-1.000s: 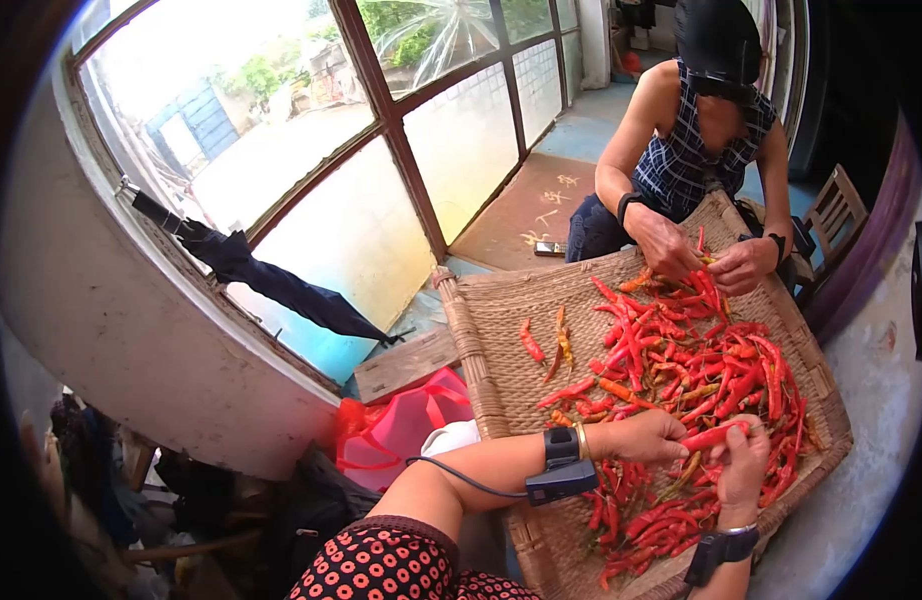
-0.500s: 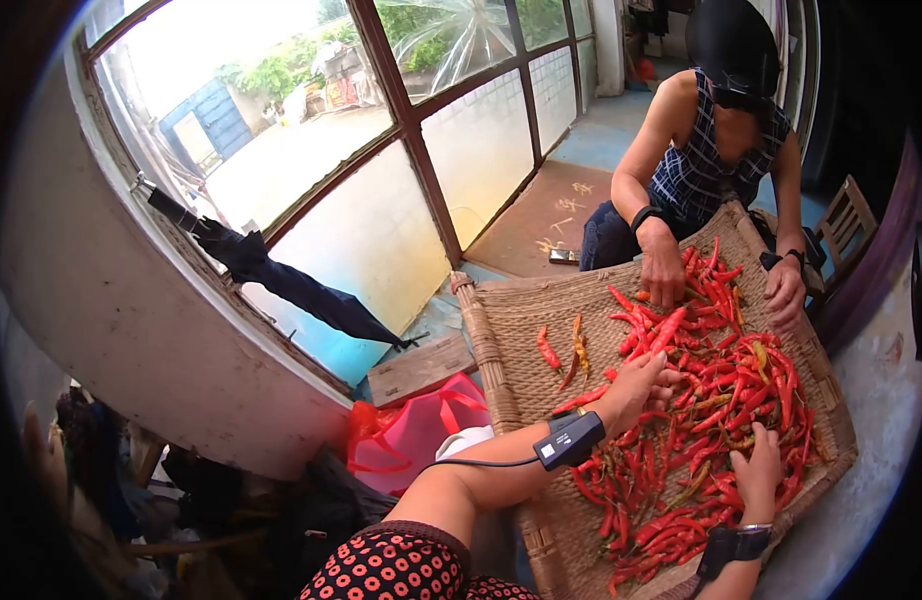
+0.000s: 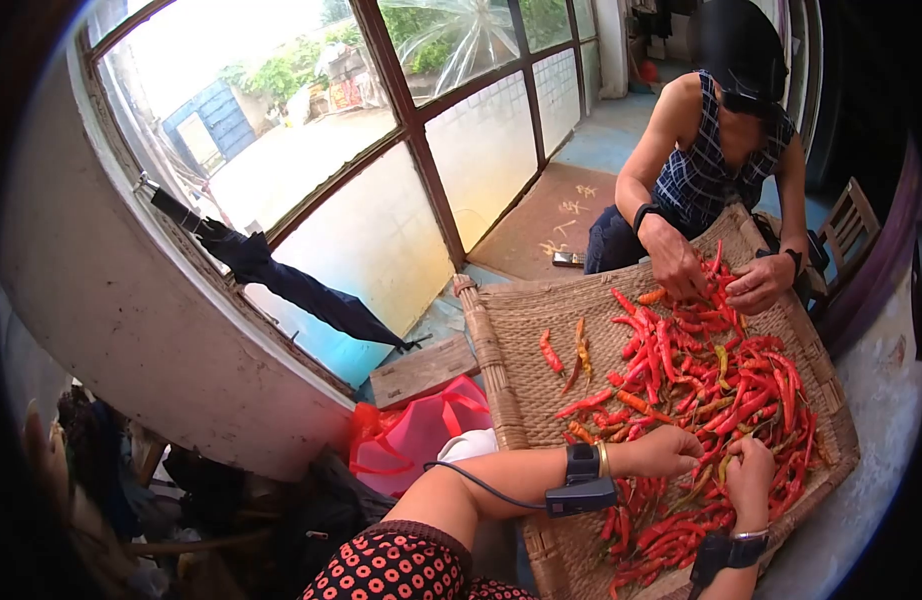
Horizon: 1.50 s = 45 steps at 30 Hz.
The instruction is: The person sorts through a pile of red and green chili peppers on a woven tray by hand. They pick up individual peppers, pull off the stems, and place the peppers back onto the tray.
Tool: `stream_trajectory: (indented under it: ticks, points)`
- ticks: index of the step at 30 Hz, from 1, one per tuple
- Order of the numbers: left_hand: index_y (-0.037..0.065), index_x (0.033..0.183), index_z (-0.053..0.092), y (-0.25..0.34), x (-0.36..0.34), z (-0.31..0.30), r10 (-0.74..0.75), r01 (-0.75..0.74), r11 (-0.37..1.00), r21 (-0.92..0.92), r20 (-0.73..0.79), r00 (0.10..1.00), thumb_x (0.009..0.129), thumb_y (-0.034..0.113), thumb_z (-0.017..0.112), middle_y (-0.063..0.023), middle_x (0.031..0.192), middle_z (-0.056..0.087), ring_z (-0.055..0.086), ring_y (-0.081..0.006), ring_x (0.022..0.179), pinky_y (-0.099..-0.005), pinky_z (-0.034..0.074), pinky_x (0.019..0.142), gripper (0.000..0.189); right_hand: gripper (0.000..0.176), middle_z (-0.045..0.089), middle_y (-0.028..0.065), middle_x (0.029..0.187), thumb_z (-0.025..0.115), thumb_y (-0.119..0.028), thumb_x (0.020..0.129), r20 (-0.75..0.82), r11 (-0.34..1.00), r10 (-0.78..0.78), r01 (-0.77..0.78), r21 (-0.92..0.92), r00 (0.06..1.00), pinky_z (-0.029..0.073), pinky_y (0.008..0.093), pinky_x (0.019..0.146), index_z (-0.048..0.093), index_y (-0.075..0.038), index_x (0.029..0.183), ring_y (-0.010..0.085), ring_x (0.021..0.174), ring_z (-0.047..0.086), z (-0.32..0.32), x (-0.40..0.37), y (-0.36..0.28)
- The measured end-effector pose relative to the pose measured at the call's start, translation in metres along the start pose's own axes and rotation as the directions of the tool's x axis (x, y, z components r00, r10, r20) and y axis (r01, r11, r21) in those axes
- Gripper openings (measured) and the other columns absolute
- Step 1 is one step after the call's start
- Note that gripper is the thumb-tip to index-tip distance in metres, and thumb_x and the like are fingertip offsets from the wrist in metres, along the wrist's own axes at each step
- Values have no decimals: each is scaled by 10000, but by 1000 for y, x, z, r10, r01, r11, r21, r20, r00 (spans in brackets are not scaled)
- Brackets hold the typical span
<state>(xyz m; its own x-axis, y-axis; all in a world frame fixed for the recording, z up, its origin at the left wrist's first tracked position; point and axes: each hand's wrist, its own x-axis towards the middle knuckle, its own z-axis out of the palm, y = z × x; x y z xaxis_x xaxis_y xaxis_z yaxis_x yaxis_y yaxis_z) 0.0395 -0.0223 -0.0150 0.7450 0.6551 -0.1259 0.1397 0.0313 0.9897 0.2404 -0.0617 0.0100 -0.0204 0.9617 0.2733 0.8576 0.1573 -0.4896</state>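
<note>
Red chili peppers (image 3: pixel 751 395) lie heaped on a woven tray (image 3: pixel 516 345). My left hand (image 3: pixel 661 452) is over the lower middle of the heap, its fingers curled together; whatever they pinch is too small to make out. Close beside it on the right, my right hand (image 3: pixel 749 475) has its fingers bent inward over the peppers, and what it holds is hidden. A few peppers (image 3: pixel 551 352) lie apart from the heap on the tray's left part.
Across the tray, a co-worker (image 3: pixel 721 150) has both hands among the peppers at the far end. A pink bag (image 3: pixel 421 440) and a wooden board (image 3: pixel 423 370) are left of the tray. A folded umbrella (image 3: pixel 311 290) hangs by the window.
My left hand has moved down and toward me, from the heap's upper part to beside my right hand, and its fingers have closed. My right hand moved slightly left. The co-worker's hands came closer together.
</note>
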Motion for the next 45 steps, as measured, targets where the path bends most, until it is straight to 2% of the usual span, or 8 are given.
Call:
stream_trajectory:
  ticks: [8, 13, 20, 25, 35, 40, 43, 45]
  points:
    - [4, 1048, 561, 18, -7, 5, 585, -487, 766, 419, -141, 799, 712, 105, 627, -151, 916, 595, 584, -316, 869, -344, 469, 749, 357, 78, 502, 150, 667, 512, 35, 618, 88, 957, -218, 195, 216, 972, 390, 375, 525, 547, 5, 680, 313, 589, 501, -26, -10, -58]
    - [-11, 867, 536, 25, -12, 1, 350, -350, 872, 342, 64, 935, 719, 119, 655, -125, 818, 577, 561, -246, 729, -347, 428, 617, 230, 95, 464, 22, 622, 490, 85, 679, 136, 839, -48, -34, 543, 990, 316, 224, 418, 547, 10, 692, 48, 483, 444, -19, -16, -53]
    - [30, 973, 581, 15, -9, 4, 386, -386, 921, -59, -16, 923, 761, 111, 649, -98, 711, 580, 558, -207, 611, -315, 433, 573, 237, 56, 506, 7, 685, 501, 59, 739, 284, 692, 52, -239, 681, 958, 366, 180, 444, 525, 9, 734, 50, 480, 466, -31, -13, -49]
    - [100, 1165, 527, 34, -21, -6, 459, -326, 583, 744, 29, 888, 747, 102, 620, -116, 751, 612, 594, -275, 623, -363, 465, 555, 429, 155, 531, 35, 748, 527, 43, 736, 225, 767, -16, -133, 628, 974, 427, 191, 551, 496, 5, 883, 66, 619, 519, -22, -13, -47]
    - [109, 1018, 592, 32, -20, -22, 403, -379, 641, 668, 126, 906, 730, 151, 605, -117, 728, 617, 606, -292, 667, -401, 464, 565, 291, 165, 537, 26, 758, 519, 32, 779, 230, 703, 241, -333, 629, 943, 418, 193, 519, 519, 13, 943, 56, 581, 489, -14, -9, -42]
    - [90, 959, 602, 45, -20, -60, 212, 112, 645, 756, -318, 924, 755, 194, 594, -128, 772, 615, 603, -301, 766, -411, 474, 649, 229, 101, 535, 20, 692, 512, 6, 804, 232, 753, 283, -365, 547, 931, 406, 197, 476, 556, 27, 892, 56, 534, 486, -20, -5, -38]
    - [36, 880, 610, 46, -18, -58, 565, -41, 707, 706, -528, 634, 757, 176, 598, -177, 786, 607, 591, -347, 758, -424, 473, 664, 186, 107, 539, 20, 679, 520, -15, 811, 321, 692, 199, -365, 623, 926, 409, 194, 480, 566, 28, 896, 57, 527, 491, -16, -9, -46]
    - [-6, 981, 576, 40, -15, -43, 470, -225, 798, 559, -343, 813, 788, 200, 620, -198, 865, 606, 605, -314, 816, -382, 478, 689, 286, 112, 543, 20, 678, 524, -26, 815, 342, 672, 152, -351, 652, 927, 414, 195, 486, 568, 28, 902, 59, 529, 496, -16, -10, -51]
